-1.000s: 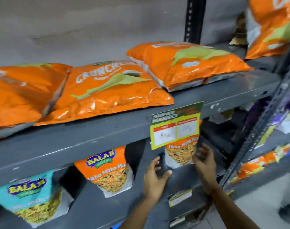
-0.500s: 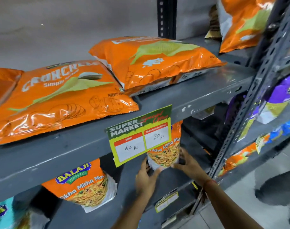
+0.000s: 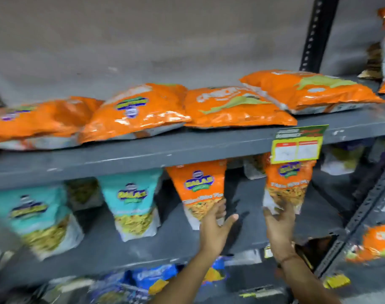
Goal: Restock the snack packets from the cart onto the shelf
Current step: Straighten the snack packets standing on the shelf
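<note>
Two orange Balaji mix packets stand on the grey middle shelf (image 3: pixel 248 194). My left hand (image 3: pixel 214 229) has its fingers spread against the lower right corner of the left orange packet (image 3: pixel 200 187). My right hand (image 3: pixel 279 224) grips the bottom of the right orange packet (image 3: pixel 288 185), which stands under the price tag (image 3: pixel 296 143). Two teal packets (image 3: pixel 132 205) stand further left on the same shelf. The picture is blurred by motion.
Large orange chip bags (image 3: pixel 233 106) lie flat on the upper shelf (image 3: pixel 187 148). Blue packets (image 3: pixel 152 279) fill the shelf below. A slotted metal upright (image 3: pixel 367 216) runs at the right, with more packets (image 3: pixel 378 242) beyond it. No cart is in view.
The view has swung left, revealing the teal packets. My left hand moved from the right packet to the left orange one. My right hand stays on the right packet.
</note>
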